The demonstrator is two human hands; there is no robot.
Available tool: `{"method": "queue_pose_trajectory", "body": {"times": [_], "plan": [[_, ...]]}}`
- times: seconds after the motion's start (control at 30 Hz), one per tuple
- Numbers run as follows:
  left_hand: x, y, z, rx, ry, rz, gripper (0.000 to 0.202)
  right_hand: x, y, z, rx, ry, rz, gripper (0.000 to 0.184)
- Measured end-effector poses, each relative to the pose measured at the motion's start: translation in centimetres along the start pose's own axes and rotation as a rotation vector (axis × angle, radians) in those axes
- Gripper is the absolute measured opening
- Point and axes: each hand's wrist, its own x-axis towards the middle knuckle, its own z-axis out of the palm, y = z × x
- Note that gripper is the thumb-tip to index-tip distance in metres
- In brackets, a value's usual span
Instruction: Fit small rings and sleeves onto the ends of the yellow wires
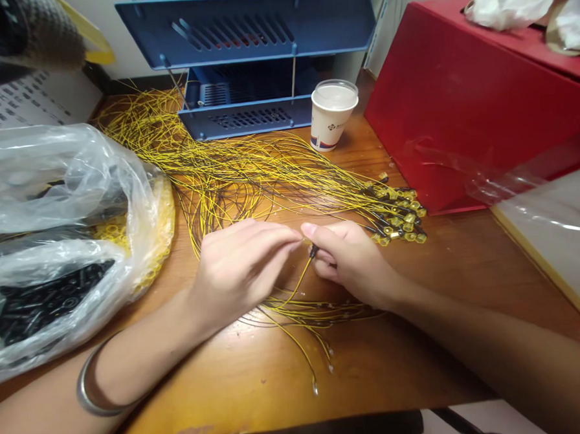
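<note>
My left hand (pixel 241 261) and my right hand (pixel 348 256) meet over the middle of a wooden table (pixel 240 381). Their fingertips pinch the end of one thin yellow wire (pixel 300 281), which carries a small black sleeve at its tip by my right thumb. The wire runs down toward me between my wrists. A large tangle of yellow wires (pixel 229 171) spreads behind my hands. A bunch of finished ends with yellow caps and black sleeves (pixel 397 214) lies just right of my right hand.
A clear plastic bag (pixel 55 281) holding small black parts sits at the left, over a heap of yellow pieces. A blue metal rack (pixel 247 64) stands at the back, a paper cup (pixel 332 114) beside it. A red box (pixel 468 97) fills the right.
</note>
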Motion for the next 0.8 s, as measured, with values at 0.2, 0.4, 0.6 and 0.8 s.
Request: {"method": "queue_pose_trajectory", "body": {"times": [0.2, 0.4, 0.6, 0.8], "plan": [[0.09, -0.03, -0.02, 0.002, 0.004, 0.002, 0.012, -0.04, 0.13, 0.00, -0.006, 0.012, -0.004, 0.052], [0.06, -0.09, 0.00, 0.013, 0.001, 0.008, 0.012, -0.09, 0.15, -0.04, -0.035, 0.023, 0.005, 0.051], [0.00, -0.02, -0.02, 0.015, 0.003, 0.015, 0.012, -0.08, 0.29, -0.12, -0.035, 0.013, -0.005, 0.051], [-0.05, 0.00, 0.00, 0.041, -0.008, 0.027, 0.011, -0.14, 0.28, -0.21, -0.078, 0.019, 0.000, 0.053]]}}
